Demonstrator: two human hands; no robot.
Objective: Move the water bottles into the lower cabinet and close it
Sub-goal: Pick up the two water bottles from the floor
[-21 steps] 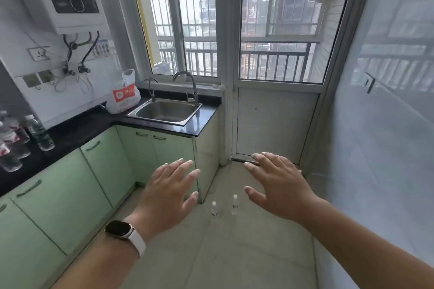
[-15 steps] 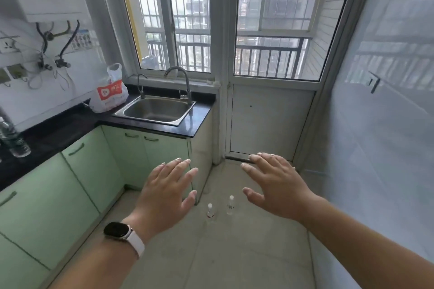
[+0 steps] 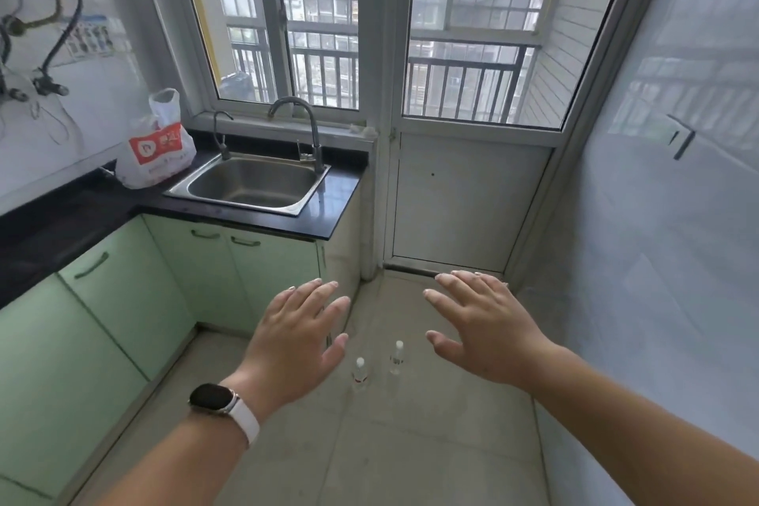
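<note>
Empty and spread-fingered, left hand (image 3: pixel 295 345) and right hand (image 3: pixel 488 331) hover above two water bottles (image 3: pixel 359 374) on the floor (image 3: pixel 410 444), so crouching low and wrapping each around its middle looks wisest.

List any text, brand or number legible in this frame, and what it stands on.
Nothing can be quoted.
plastic bag: white print on a red panel, too blurred to read.
sticker strip on the wall: too small to read.
near bottle and far bottle: labels too small to read.
watch: dark screen, no text.
</note>
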